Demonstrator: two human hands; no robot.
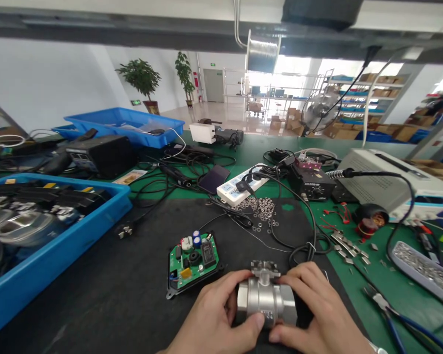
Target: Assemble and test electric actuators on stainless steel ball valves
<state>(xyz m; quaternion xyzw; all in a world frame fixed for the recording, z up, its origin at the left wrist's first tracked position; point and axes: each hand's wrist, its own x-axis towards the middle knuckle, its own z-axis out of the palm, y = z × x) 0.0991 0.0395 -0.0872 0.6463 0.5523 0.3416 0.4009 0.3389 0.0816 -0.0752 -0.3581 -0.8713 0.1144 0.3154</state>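
A silver metal valve body with a flat mounting flange on top lies on a black mat near the front edge. My left hand grips its left end and my right hand grips its right end, thumbs pressed along the front. Just left of my hands lies a green circuit board with capacitors and a black relay, untouched.
A blue bin of metal parts stands at the left. Behind the mat lie a white power strip, tangled black cables, loose small washers, a soldering station and a grey bench instrument. A white tray of screws and blue-handled pliers sit right.
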